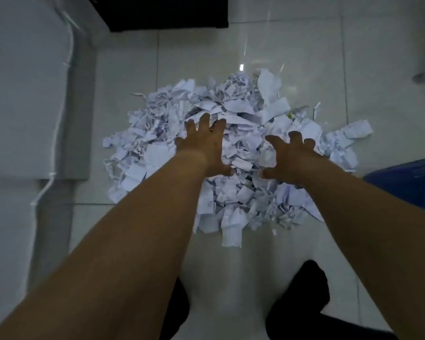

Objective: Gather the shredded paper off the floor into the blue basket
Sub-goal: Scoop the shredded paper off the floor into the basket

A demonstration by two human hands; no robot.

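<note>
A wide pile of white shredded paper [233, 106] lies on the pale tiled floor in the middle of the view. My left hand [205, 146] is spread flat, palm down, over the centre of the pile, with nothing gripped. My right hand [288, 158] hovers just to its right, fingers apart and curled like a claw over the scraps. Only part of the blue basket [407, 182] shows, at the right edge beside the pile.
A grey cabinet or wall [22, 94] with a white cable [57, 123] runs down the left side. A dark piece of furniture [162, 13] stands beyond the pile at the top. My dark-clothed knees [299, 303] are at the bottom.
</note>
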